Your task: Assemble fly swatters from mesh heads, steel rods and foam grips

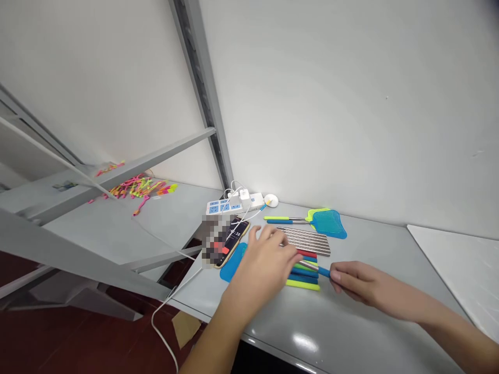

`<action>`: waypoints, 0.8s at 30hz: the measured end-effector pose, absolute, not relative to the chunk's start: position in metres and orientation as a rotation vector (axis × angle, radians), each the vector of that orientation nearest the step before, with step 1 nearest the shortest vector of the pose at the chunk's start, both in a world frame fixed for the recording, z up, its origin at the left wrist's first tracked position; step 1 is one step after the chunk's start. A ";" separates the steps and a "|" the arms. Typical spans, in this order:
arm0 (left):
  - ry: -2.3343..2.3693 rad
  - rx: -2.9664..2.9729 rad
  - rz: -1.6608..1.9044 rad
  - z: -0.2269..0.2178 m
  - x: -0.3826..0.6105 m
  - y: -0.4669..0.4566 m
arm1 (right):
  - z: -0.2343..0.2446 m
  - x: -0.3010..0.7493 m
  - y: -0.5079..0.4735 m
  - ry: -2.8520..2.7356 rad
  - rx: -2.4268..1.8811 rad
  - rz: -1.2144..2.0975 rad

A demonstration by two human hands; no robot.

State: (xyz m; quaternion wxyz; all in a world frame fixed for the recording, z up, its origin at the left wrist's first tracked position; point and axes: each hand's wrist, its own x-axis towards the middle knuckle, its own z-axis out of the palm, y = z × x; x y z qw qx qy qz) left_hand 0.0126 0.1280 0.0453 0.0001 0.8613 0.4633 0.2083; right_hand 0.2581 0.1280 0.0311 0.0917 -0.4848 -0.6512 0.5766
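Note:
A row of fly swatters with metal rods and coloured handles lies on the grey table. My left hand rests over the rods with fingers spread, covering part of a blue swatter head. Pinched in my right hand is the end of a blue handle at the right side of the row. Two finished swatters with blue and yellow-green heads lie behind.
A phone lies left of my left hand, with a white power strip and cables behind it. Colourful small plastic pieces sit on the far left table. Grey shelf beams cross at left. A white board lies at right.

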 end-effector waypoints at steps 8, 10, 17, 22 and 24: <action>0.984 3.052 0.201 0.059 0.068 0.153 | 0.049 0.289 0.148 -1.778 -1.428 1.946; 0.980 3.003 0.120 0.048 0.066 0.151 | 0.044 0.291 0.136 -2.156 -1.486 1.516; 0.987 2.839 -0.027 0.039 0.044 0.125 | -0.001 0.274 0.093 -2.687 -1.353 0.053; 0.962 2.545 -0.090 0.052 0.038 0.120 | 0.000 0.270 0.081 -2.773 -1.078 -0.319; 0.938 2.477 -0.061 0.051 0.037 0.119 | 0.009 0.270 0.078 -2.790 -1.097 -0.227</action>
